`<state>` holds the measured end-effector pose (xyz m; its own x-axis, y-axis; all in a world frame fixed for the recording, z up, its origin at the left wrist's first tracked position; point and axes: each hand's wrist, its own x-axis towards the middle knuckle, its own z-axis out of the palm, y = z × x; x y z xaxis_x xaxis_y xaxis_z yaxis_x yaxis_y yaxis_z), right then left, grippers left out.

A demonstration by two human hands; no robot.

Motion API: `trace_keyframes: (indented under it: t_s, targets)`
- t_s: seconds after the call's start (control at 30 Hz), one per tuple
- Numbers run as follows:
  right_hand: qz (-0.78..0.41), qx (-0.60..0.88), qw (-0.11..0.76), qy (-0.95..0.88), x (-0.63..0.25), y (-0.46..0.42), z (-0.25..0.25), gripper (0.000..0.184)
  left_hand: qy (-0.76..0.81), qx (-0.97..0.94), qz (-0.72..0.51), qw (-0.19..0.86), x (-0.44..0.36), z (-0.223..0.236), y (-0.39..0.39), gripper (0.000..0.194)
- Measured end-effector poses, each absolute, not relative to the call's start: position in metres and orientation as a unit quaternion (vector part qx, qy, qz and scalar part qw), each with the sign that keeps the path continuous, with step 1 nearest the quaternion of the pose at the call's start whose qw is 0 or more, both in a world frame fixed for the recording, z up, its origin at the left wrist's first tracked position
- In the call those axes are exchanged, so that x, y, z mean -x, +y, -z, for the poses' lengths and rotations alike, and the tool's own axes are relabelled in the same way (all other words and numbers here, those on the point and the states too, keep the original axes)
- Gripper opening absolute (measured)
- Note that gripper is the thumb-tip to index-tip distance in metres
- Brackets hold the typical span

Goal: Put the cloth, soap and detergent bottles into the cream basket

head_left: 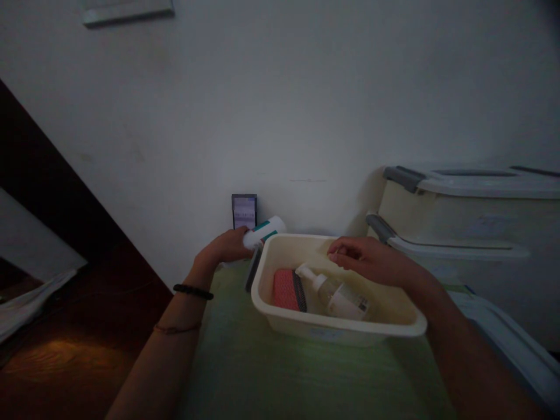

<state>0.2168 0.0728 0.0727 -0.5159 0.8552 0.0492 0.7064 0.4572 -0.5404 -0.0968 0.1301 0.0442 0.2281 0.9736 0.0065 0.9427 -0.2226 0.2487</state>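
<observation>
My left hand is closed around a white bottle with a teal label, tilted just outside the left back corner of a cream plastic basin. Over the basin's back right side hovers my right hand, fingers curled and thumb pinched in; whether anything small is between them is hidden. Inside the basin lie a red patterned pouch or case with a dark dotted edge and a clear pump bottle on its side. A dark flat object leans against the basin's left wall.
A phone with a lit screen stands against the white wall. The basin rests on a green-covered table. To the right are stacked storage boxes with grey latches. Dark wooden floor shows at left.
</observation>
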Motion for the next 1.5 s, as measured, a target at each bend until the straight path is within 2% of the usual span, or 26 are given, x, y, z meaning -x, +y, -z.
trace_keyframes:
  t_s: [0.13,0.37,0.47,0.63,0.8,0.87,1.03,1.27,1.4,1.5]
  targets:
    - [-0.229,0.466,0.162,-0.839,-0.216,0.071,-0.073,0.027,0.634,-0.760,-0.129,0.056,0.091,-0.056,0.126,0.074]
    - [-0.270,0.453,0.217,-0.821,-0.219,0.072,-0.073,0.032,0.599,-0.763,-0.242,-0.007,0.070,-0.086,0.107,0.075]
    - [-0.290,0.443,0.281,-0.801,-0.220,0.070,-0.078,0.036,0.561,-0.784,-0.262,-0.038,0.057,-0.097,0.093,0.071]
    - [-0.330,0.397,0.420,-0.746,-0.219,0.059,-0.089,0.059,0.506,-0.816,-0.256,-0.115,0.037,-0.107,0.072,0.068]
    - [-0.366,0.381,0.473,-0.705,-0.204,0.048,-0.097,0.066,0.418,-0.850,-0.257,-0.192,0.021,-0.106,0.062,0.060]
    - [-0.366,0.397,0.507,-0.672,-0.197,0.047,-0.098,0.061,0.384,-0.860,-0.265,-0.208,0.014,-0.105,0.059,0.059]
    - [-0.275,0.418,0.609,-0.615,-0.196,0.046,-0.104,0.033,0.357,-0.865,-0.294,-0.195,0.004,-0.107,0.051,0.068]
    - [-0.365,0.369,0.688,-0.508,-0.218,0.048,-0.109,0.021,0.372,-0.842,-0.368,-0.128,0.027,-0.120,0.054,0.062]
    - [-0.412,0.349,0.695,-0.475,-0.226,0.049,-0.113,0.018,0.395,-0.831,-0.387,-0.059,0.035,-0.118,0.064,0.043]
    - [-0.434,0.349,0.685,-0.470,-0.228,0.050,-0.112,0.019,0.400,-0.826,-0.397,-0.026,0.028,-0.113,0.064,0.042]
